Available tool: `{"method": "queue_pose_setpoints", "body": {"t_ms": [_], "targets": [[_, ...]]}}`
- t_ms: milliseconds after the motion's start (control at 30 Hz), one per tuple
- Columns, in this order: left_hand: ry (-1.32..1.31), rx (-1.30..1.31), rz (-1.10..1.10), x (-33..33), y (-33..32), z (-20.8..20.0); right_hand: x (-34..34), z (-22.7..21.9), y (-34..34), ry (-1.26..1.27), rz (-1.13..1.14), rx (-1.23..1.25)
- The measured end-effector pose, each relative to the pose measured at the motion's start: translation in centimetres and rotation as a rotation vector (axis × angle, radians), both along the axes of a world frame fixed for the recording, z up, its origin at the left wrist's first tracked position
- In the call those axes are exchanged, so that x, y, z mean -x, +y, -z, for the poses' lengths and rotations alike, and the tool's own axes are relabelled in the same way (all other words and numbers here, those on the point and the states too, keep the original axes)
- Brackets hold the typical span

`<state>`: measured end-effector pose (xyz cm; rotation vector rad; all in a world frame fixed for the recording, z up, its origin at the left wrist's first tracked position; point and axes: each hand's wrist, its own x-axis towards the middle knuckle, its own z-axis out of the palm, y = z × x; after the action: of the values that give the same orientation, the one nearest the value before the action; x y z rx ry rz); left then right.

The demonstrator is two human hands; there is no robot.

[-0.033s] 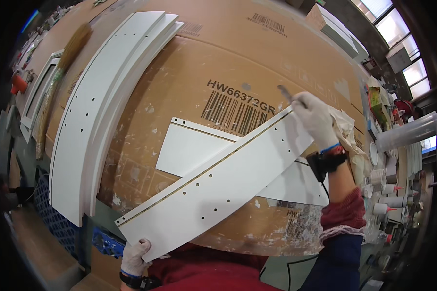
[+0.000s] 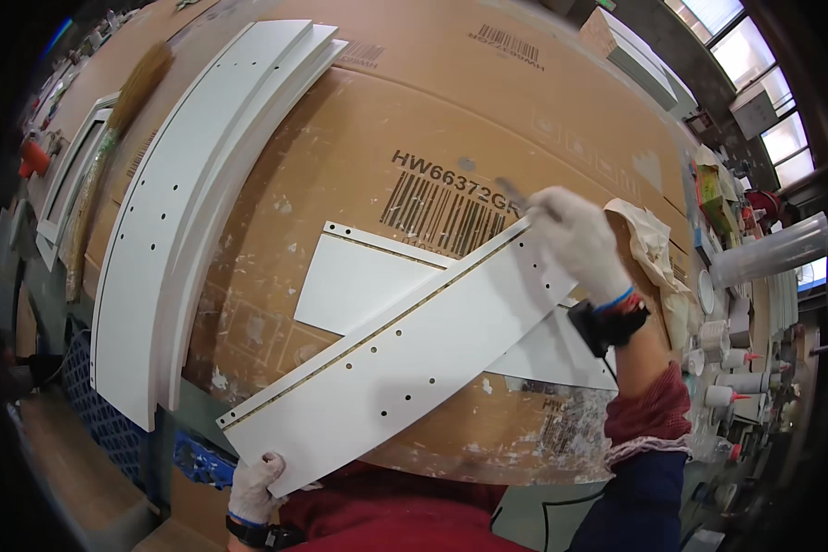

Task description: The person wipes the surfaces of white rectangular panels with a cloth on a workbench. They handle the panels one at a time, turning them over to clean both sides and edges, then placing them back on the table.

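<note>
A long white board (image 2: 451, 354) with drilled holes and a groove along its far edge slants across my front. My left hand (image 2: 256, 488), in a pale glove, grips its near left corner with the thumb on top. My gloved right hand (image 2: 575, 237) is closed over the board's far right end. From its fingers sticks out a small grey blade-like tool (image 2: 511, 191), smeared by motion; its handle is hidden in the hand. Another white board (image 2: 368, 283) lies crosswise beneath the first on the cardboard.
Stacked white grooved boards (image 2: 170, 202) lie at the left, beside a straw broom (image 2: 124, 124). Brown cardboard (image 2: 340, 129) covers the table. Crumpled paper (image 2: 649, 235) lies at the right, near glue bottles (image 2: 722, 396) and a clear cylinder (image 2: 773, 250). More panels (image 2: 630, 60) are stacked far right.
My right hand and the tool have moved left and slightly nearer along the board's far right end. My left hand and the board have stayed nearly still.
</note>
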<state>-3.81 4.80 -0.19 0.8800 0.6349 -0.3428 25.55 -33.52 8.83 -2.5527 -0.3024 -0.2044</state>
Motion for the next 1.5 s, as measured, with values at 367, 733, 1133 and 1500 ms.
{"method": "queue_pose_setpoints", "body": {"t_ms": [367,733,1133,1500], "targets": [[0.055,0.024,0.023,-0.5,0.2,0.2,8.8,2.9,11.5,0.296,-0.561,0.38],[0.144,-0.16,-0.005,1.5,1.2,1.4,-1.6,3.4,-3.3,0.052,0.185,0.431],[0.026,-0.056,0.005,-0.3,0.2,-0.1,4.6,1.6,4.3,0.198,-0.352,0.273],[0.038,-0.058,0.015,-0.5,0.2,0.6,-2.6,2.5,-15.3,0.021,0.389,0.626]]}}
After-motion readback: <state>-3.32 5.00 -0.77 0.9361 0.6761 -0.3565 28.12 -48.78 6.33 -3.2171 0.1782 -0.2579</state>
